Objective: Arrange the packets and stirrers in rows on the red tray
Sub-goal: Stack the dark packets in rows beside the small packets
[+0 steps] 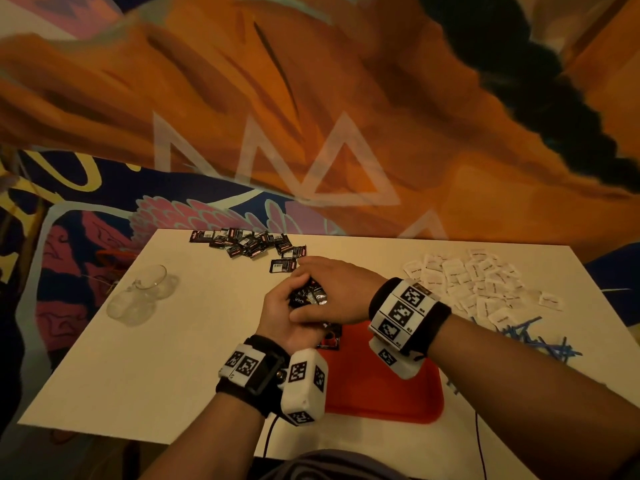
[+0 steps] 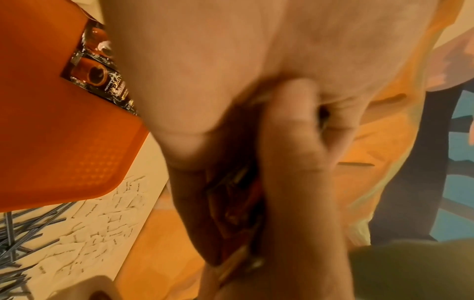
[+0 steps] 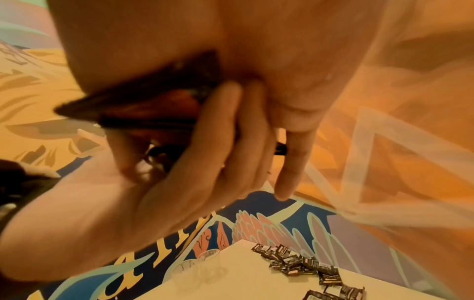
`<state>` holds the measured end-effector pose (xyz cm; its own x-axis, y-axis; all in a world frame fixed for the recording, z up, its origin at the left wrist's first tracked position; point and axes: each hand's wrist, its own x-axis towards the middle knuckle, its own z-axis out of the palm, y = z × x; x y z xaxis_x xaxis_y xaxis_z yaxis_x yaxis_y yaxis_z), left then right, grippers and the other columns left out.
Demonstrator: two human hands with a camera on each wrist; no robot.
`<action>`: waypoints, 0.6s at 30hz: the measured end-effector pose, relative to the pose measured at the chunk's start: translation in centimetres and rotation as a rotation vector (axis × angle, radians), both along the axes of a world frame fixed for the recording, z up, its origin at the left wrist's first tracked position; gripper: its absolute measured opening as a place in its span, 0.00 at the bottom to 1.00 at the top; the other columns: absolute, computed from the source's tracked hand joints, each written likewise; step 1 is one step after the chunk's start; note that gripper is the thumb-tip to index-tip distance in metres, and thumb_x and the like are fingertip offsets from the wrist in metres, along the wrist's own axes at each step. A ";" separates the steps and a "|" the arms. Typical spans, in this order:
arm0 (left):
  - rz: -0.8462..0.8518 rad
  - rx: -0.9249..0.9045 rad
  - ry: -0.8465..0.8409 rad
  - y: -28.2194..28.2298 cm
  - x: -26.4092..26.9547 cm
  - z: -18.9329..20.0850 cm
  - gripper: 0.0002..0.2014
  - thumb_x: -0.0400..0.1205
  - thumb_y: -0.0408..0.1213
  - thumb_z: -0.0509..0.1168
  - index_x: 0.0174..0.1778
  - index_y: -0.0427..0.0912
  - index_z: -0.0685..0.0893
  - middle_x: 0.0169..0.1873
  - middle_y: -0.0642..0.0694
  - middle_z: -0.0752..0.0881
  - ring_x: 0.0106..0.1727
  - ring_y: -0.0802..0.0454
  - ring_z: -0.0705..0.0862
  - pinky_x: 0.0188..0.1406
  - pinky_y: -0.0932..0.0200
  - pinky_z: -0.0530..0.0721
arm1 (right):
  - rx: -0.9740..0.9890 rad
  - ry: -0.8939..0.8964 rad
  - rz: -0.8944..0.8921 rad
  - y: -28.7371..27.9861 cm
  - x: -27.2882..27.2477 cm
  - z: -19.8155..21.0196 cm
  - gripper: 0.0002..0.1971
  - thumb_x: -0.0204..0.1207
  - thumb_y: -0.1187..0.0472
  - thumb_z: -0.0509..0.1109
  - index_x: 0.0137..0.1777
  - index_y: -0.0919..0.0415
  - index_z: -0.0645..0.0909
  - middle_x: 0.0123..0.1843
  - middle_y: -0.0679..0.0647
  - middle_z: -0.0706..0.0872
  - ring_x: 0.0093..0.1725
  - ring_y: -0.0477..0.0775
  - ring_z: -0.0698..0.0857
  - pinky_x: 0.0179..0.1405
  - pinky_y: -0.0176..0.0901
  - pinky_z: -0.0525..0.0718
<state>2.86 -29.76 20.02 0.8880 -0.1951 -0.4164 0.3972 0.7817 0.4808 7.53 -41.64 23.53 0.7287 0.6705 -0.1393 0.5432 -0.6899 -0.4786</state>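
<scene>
I am holding a bunch of dark packets [image 1: 308, 295] with both hands above the tray's [image 1: 377, 386] far left corner: left hand [image 1: 284, 315] cupping them, right hand [image 1: 332, 292] curling over them. More packets [image 1: 249, 242] are lying far left on the surface [image 1: 173, 341], stirrers [image 1: 533, 341] right.

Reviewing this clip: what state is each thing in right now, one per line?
Left hand: grips a bunch of black packets.
Right hand: on the same bunch, fingers curled.
Red tray: a few black packets at its far-left corner.
White packets: loose pile.
Blue stirrers: loose heap.
Glass cups: lying on their sides.
</scene>
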 end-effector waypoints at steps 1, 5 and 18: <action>-0.026 0.015 -0.001 -0.2 0.0 0.0 0.17 0.78 0.42 0.62 0.60 0.41 0.85 0.47 0.40 0.89 0.48 0.42 0.89 0.55 0.46 0.80 | 0.033 0.019 -0.023 0.0 0.0 -0.1 0.36 0.69 0.30 0.68 0.73 0.48 0.70 0.72 0.48 0.76 0.68 0.51 0.77 0.67 0.54 0.78; -0.048 0.075 -0.006 -0.7 0.3 0.6 0.15 0.85 0.45 0.58 0.56 0.42 0.86 0.44 0.40 0.89 0.45 0.46 0.90 0.44 0.52 0.84 | 0.079 0.078 -0.006 -0.9 -0.1 0.4 0.48 0.66 0.29 0.72 0.82 0.42 0.56 0.82 0.49 0.66 0.78 0.52 0.67 0.76 0.56 0.71; -0.049 0.061 -0.085 -1.8 0.0 -0.2 0.18 0.85 0.49 0.59 0.59 0.38 0.84 0.43 0.39 0.90 0.42 0.46 0.91 0.38 0.55 0.91 | 0.098 0.053 0.042 -2.8 0.1 0.5 0.48 0.57 0.46 0.86 0.76 0.41 0.64 0.66 0.48 0.70 0.67 0.49 0.71 0.64 0.43 0.73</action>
